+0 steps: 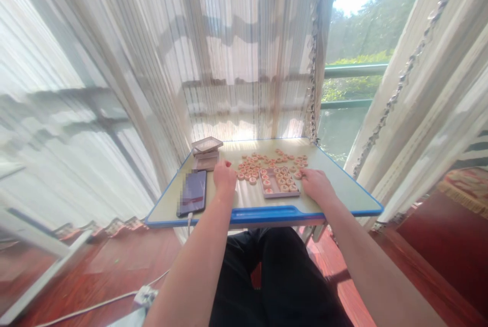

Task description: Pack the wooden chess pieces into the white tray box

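At six o'clock from the shallow box (pixel 282 195), dark trousers (pixel 282 271) show under the blue rim of the bench (pixel 267 212). Out at nine o'clock lies a phone (pixel 193 192), a white cable (pixel 189 220) at its near end. Between phone and box rests the left hand (pixel 225 177), its grip curled; I can't tell whether anything is inside. The box holds round pieces, red-marked ones along its nine o'clock side, dark-marked ones toward three. Over at three o'clock is the right hand (pixel 315 184), fingertips at a piece (pixel 298 175) just outside the box; whether that grip is pinching it, I can't tell. Loose pieces (pixel 252 181) scatter from ten round to two o'clock. Farther, at ten, two trays (pixel 206 160) overlap. Beyond hangs a sheer curtain (pixel 244 98), with a window (pixel 354 37) at one o'clock.
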`<state>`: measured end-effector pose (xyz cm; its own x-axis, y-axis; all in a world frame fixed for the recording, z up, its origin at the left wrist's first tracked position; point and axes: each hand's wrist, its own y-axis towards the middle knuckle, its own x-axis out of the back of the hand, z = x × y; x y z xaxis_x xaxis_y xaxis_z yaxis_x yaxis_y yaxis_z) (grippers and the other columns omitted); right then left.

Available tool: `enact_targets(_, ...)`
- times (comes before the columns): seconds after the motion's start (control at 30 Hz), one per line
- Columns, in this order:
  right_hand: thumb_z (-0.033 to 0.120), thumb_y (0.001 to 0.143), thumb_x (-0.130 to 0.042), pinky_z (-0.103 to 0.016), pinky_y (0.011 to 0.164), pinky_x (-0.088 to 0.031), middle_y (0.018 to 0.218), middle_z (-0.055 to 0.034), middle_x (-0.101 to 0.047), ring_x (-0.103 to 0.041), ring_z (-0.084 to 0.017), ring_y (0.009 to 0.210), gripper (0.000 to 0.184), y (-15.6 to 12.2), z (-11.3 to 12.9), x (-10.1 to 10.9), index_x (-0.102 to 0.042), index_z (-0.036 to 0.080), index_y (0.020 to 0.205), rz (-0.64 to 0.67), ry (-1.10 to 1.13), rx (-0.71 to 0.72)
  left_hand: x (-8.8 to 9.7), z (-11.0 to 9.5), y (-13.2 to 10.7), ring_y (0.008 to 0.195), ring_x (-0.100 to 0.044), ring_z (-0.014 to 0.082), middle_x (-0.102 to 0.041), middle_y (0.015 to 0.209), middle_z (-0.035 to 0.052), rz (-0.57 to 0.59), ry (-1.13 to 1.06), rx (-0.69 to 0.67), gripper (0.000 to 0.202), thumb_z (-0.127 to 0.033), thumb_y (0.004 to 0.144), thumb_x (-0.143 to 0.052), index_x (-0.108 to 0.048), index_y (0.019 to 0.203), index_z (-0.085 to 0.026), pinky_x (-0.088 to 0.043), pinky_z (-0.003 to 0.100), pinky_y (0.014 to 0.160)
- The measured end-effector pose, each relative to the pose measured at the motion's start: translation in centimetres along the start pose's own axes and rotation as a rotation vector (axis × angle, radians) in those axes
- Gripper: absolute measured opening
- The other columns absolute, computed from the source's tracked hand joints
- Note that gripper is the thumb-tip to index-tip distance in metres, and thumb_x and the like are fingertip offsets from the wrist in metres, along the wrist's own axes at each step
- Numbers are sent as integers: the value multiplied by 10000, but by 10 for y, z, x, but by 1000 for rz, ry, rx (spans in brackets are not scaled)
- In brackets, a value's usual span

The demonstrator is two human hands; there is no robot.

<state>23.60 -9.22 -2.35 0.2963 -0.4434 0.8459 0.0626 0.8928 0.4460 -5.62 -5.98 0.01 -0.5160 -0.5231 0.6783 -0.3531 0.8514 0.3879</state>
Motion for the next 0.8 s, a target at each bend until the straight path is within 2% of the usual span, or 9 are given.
enact_targets(0.1, 131, 797, -424, -358, 933, -376, 1062, -114, -703, -579, -250, 1024, 370, -8, 3, -2, -695, 130, 1049, -28, -79, 15, -6, 1, 2, 928, -629, 221, -698, 971, 108, 136, 93, -76, 325, -56, 714, -452, -656, 949, -148, -453, 302, 810)
enact_targets(0.2, 170, 825, -441, -362, 902, -359, 989, -111, -718, -604, -234, 958, 308, -10, 0, 2, -707, 148, 978, -36, -92, -34, -12, 1, 3, 962, -629, 228, -706, 985, 112, 200, 124, -151, 323, -53, 732, -462, -691, 928, -167, -443, 308, 860)
enact_targets(0.4, 329, 847, -460, -382, 863, -330, 909, -108, -710, -584, -252, 914, 297, -14, -4, 10, -700, 159, 887, -53, -97, -36, -14, 0, 3, 957, -632, 245, -705, 995, 123, 205, 180, -126, 285, -120, 764, -493, -711, 938, -180, -457, 322, 849)
enact_targets(0.53, 274, 850, -446, -386, 872, -319, 976, -124, -701, -563, -254, 946, 307, -16, -1, 7, -694, 139, 972, -85, -130, 15, -12, 0, 3, 979, -628, 245, -697, 1021, 134, 195, 197, -118, 315, -105, 781, -462, -703, 975, -165, -452, 322, 862)
enact_targets(0.8, 264, 830, -479, -351, 836, -355, 884, -94, -719, -542, -255, 930, 261, -19, 3, 11, -713, 158, 871, -53, -108, -4, -12, -3, 1, 936, -635, 261, -713, 931, 141, 204, 228, -187, 317, -183, 811, -421, -731, 875, -177, -460, 337, 849)
